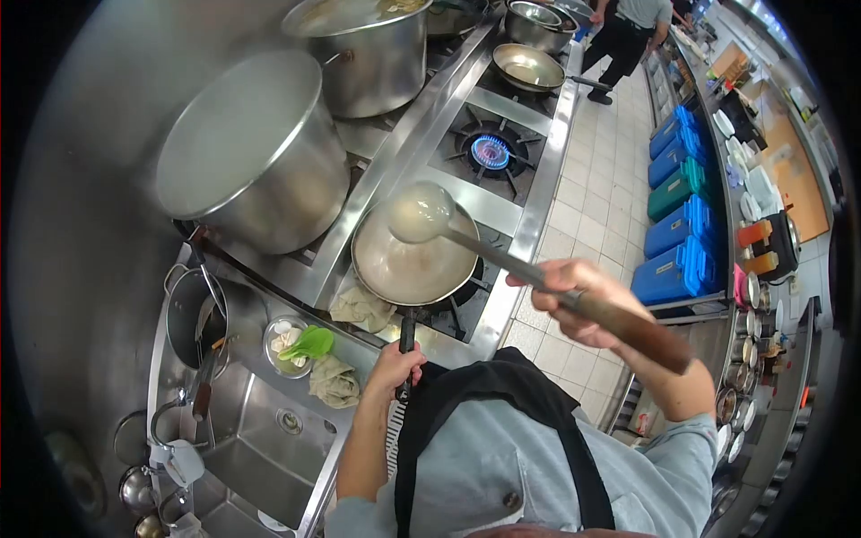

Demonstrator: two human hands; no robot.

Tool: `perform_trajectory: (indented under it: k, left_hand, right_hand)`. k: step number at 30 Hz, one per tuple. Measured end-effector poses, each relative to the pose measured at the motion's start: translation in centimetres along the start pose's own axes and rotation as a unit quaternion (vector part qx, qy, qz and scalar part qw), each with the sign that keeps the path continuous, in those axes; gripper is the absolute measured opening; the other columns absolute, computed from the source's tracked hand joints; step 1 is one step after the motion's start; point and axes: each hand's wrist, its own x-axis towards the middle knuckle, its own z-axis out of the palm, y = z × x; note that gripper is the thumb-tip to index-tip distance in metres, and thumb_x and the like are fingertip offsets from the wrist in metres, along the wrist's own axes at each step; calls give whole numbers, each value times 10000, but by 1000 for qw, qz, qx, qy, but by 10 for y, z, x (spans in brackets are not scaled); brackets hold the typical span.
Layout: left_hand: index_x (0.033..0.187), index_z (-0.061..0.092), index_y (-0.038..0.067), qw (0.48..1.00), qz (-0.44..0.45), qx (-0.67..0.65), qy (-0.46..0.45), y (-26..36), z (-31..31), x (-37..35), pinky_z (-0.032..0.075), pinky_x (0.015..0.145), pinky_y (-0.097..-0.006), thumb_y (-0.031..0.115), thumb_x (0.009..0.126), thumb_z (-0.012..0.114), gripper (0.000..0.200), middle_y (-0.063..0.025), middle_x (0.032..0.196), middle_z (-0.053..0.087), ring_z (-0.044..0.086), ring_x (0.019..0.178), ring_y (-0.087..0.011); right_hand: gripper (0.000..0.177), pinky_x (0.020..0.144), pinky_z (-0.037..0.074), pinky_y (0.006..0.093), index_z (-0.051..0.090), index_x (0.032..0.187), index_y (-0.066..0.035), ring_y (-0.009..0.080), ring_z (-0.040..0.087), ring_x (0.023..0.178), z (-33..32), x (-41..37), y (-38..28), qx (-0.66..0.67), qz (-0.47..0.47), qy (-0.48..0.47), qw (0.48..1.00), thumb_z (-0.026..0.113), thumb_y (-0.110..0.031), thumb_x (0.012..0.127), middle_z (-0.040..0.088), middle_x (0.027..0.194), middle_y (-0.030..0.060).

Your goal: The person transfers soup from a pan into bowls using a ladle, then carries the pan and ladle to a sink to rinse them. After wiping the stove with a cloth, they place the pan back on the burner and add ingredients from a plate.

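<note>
Gripping the ladle point(529, 269) in my right hand point(581, 300), I have fingers wrapped round its long handle. Ladle bowl is out ahead and left of that hand, over the pan point(408, 264), pale liquid in it; can't tell if it touches the pan. Handle end sticks out behind the right hand, toward my right arm.

My left hand point(397, 369) is closed round the pan's black handle, close to my apron point(502, 377). Pan sits on the stove just ahead of the left hand, inside shiny and pale.

Near things, from the left hand: folded cloth point(362, 309) ahead-left, beside the pan; second cloth point(334, 383) just left; metal bowl point(287, 347) further left, white pieces and green leaf point(309, 344) in it. Sink point(278, 448) left and behind, dark pot point(193, 314) beyond the bowl with utensils in it.

Farther ahead-left, large pot point(260, 170), steamy, and another stockpot point(381, 72) past it. Ahead of the right hand and a bit left, lit burner point(490, 152), blue flame, nothing on it; second pan point(529, 67) past that. Ahead-right of the right hand, blue bins point(673, 269) under a counter, plus one green bin point(677, 188). Person point(628, 40) stands far ahead.
</note>
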Motion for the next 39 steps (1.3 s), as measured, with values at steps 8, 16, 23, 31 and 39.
perform_trajectory:
  k: [8, 16, 23, 31, 39]
  left_hand:
    - [973, 545, 96, 999, 1, -21, 39, 9, 5, -12, 447, 447, -301, 398, 1031, 622, 317, 2, 647, 528, 550, 511, -125]
    - [995, 532, 103, 997, 32, -68, -30, -18, -2, 9, 469, 483, -326, 481, 1057, 532, 383, -37, 676, 581, 588, 535, -159]
    - [978, 509, 121, 988, -42, -138, -50, 3, -5, -3, 440, 473, -276, 428, 1063, 559, 322, -1, 741, 546, 516, 557, -102]
    - [967, 507, 94, 997, 10, -77, -23, 0, 5, -3, 420, 443, -277, 329, 993, 692, 300, 11, 685, 484, 482, 514, -88]
    - [988, 528, 90, 997, 32, -57, -39, 4, 4, -1, 437, 437, -276, 122, 920, 660, 152, 19, 696, 493, 491, 525, -75]
  right_hand:
    - [251, 654, 483, 275, 655, 843, -18, 123, 576, 697, -44, 38, 68, -213, -59, 36, 975, 639, -266, 880, 635, 770, 36]
    - [570, 759, 504, 274, 549, 1381, 86, 113, 611, 852, -56, 12, 69, -429, -130, 77, 891, 672, -86, 852, 651, 918, 44]
    - [800, 600, 442, 227, 449, 1459, 149, 107, 576, 722, -10, -21, 5, -269, -262, 110, 920, 727, -125, 761, 620, 881, 69]
    - [735, 456, 303, 196, 575, 1363, 98, 36, 459, 518, 108, 47, -70, -372, -332, 58, 865, 663, -335, 776, 560, 690, -11]
    - [325, 480, 294, 242, 679, 956, 13, 61, 435, 537, 187, 150, -91, -463, -277, -57, 840, 602, -290, 867, 529, 656, -4]
